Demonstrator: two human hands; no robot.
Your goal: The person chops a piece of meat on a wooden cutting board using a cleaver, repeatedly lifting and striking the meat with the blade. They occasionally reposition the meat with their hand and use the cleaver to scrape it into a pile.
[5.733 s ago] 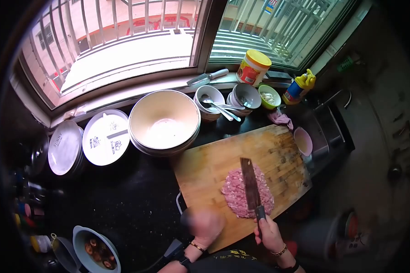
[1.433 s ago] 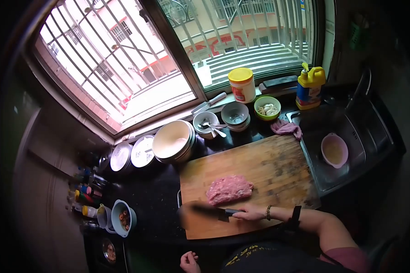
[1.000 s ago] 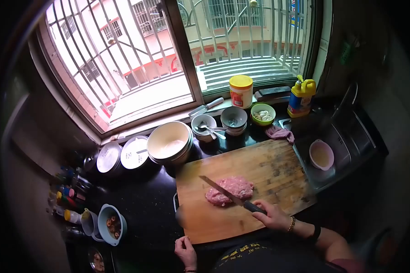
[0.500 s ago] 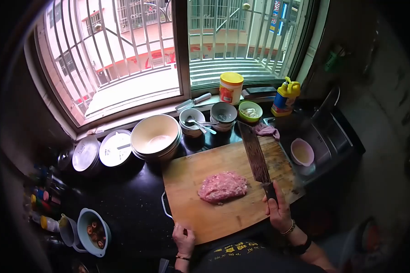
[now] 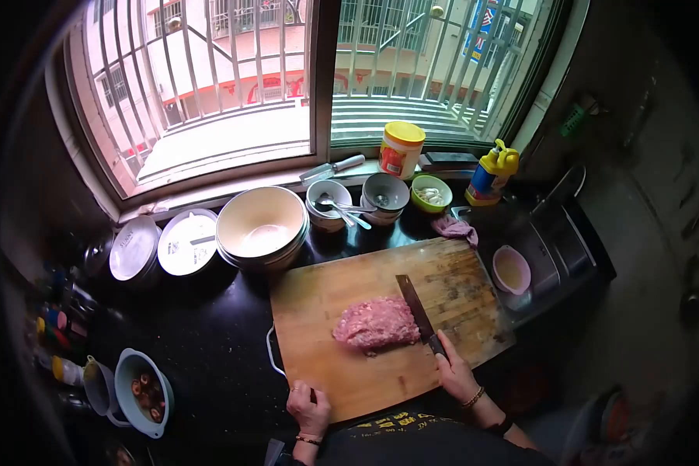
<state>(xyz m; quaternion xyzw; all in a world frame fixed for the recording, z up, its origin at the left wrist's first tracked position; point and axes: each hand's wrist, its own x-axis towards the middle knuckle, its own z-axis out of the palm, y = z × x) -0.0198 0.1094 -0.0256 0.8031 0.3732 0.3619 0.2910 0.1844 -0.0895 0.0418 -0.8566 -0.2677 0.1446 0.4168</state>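
Note:
A mound of minced meat [image 5: 375, 323] lies on the wooden cutting board [image 5: 334, 283]. My right hand [image 5: 458, 379] is closed around the dark handle of a cleaver [image 5: 416, 307]. The blade stands along the right side of the meat, its edge down at the board and its tip pointing toward the window. At the board's near left corner, my left hand [image 5: 309, 410] has its fingers curled over the edge, away from the meat.
Behind the board stand stacked large bowls [image 5: 262, 224], small bowls with spoons [image 5: 328, 200], and a green bowl of garlic [image 5: 431, 193]. The sink [image 5: 547, 260] holds a pink bowl [image 5: 511, 269]. At left sits a blue basin [image 5: 144, 392] with mushroom-like pieces. A metal handle [image 5: 271, 351] juts beside the board.
The cleaver has come down from a raised position above the board to the meat's right side. My right hand has moved left and slightly down with it. My left hand stays at the corner.

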